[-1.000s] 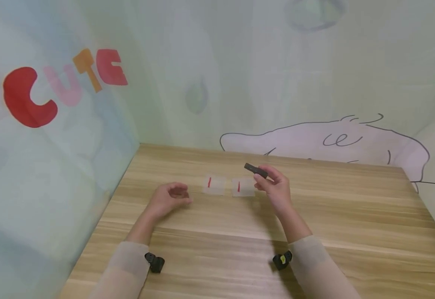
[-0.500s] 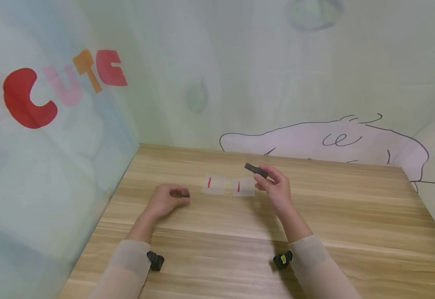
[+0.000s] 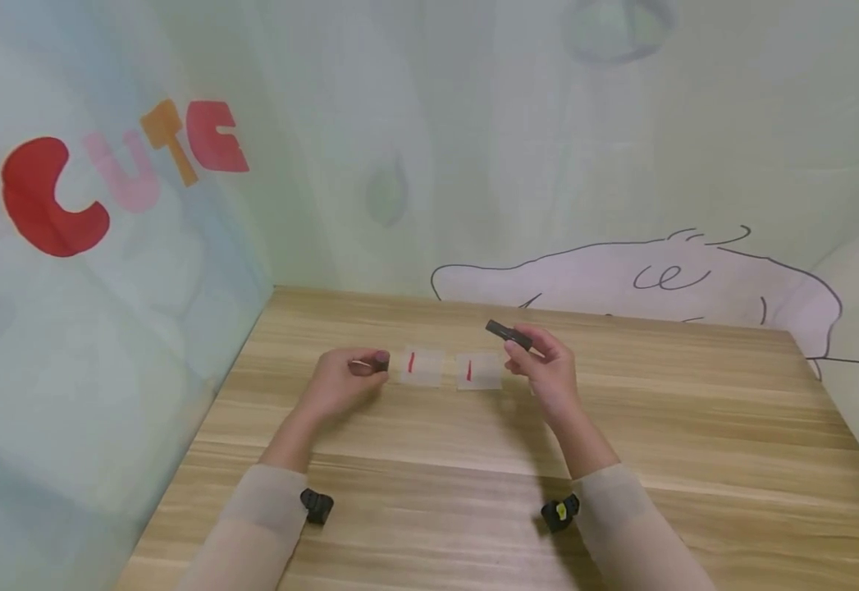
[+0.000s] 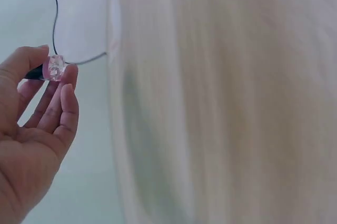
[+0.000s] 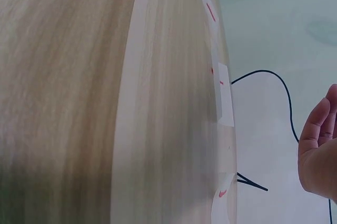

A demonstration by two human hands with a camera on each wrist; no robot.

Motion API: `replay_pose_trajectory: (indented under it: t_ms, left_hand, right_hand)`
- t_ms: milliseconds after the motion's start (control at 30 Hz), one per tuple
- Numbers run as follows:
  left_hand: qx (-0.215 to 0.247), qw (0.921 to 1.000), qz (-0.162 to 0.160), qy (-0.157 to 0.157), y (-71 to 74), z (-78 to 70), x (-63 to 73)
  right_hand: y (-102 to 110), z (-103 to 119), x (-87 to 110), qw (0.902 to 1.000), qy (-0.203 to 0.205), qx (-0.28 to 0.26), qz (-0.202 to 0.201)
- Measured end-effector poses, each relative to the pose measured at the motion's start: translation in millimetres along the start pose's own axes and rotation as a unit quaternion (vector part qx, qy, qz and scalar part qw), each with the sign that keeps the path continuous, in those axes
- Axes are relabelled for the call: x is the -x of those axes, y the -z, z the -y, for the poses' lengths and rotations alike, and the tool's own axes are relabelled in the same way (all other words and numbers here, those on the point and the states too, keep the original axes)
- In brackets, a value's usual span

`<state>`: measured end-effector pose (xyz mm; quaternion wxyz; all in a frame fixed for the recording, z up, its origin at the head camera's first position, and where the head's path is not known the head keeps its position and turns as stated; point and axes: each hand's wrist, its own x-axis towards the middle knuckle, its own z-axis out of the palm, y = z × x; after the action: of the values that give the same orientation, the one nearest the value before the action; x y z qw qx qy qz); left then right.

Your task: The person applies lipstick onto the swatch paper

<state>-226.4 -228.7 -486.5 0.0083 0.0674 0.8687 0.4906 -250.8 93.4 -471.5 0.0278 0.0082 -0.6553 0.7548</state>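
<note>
My left hand (image 3: 336, 382) is left of the paper squares, pinching a small tube (image 3: 381, 361) between thumb and fingertips. In the left wrist view this tube (image 4: 54, 68) has a clear faceted end, a pink band and a dark body. My right hand (image 3: 550, 369) holds a slim black tube (image 3: 508, 334), perhaps a lipstick, tilted above the table. Between the hands lie two pale paper squares: the left square (image 3: 425, 369) and the right square (image 3: 484, 374), each with a red stroke. The right wrist view catches only part of the right hand (image 5: 316, 166); its tube is out of frame.
A third paper (image 5: 224, 203) with a red mark lies nearest the right wrist camera, mostly covered by the right hand in the head view. The wood-grain table (image 3: 429, 509) meets printed cloth walls (image 3: 355, 123) at the back and left.
My left hand has moved right and slightly away from me, towards the left paper square, and its small tube has come into clearer view. The right hand has barely moved.
</note>
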Motion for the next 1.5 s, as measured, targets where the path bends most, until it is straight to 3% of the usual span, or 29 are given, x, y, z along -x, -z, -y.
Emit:
replay_pose_trajectory:
  t_ms: [233, 567, 833, 967, 1233, 1500]
  left_hand:
    - [-0.021, 0.9965, 0.015, -0.079, -10.2, -21.5, -13.2]
    - [-0.066, 0.991, 0.038, -0.11, -20.4, -43.4, -26.0]
    - [-0.103, 0.9805, 0.084, -0.145, -29.7, -61.3, -30.2]
    - [-0.105, 0.9751, 0.104, -0.165, -35.7, -64.3, -31.7]
    - [-0.107, 0.9739, 0.116, -0.163, -43.5, -66.3, -31.7]
    - [-0.123, 0.9738, 0.12, -0.149, -44.7, -67.4, -33.3]
  right_hand:
    - [4, 2, -0.3, 0.9999, 0.006, -0.011, -0.008]
    - [6, 5, -0.2, 0.9999, 0.015, -0.005, -0.004]
    - [2, 6, 1.9, 0.9976, 0.023, 0.052, 0.04]
    - [4, 4, 2.4, 0.9929, 0.033, 0.077, 0.085]
    - [6, -1, 4.1, 0.98, 0.034, 0.111, 0.162]
    - [5, -4, 2.8, 0.9733, 0.033, 0.147, 0.173]
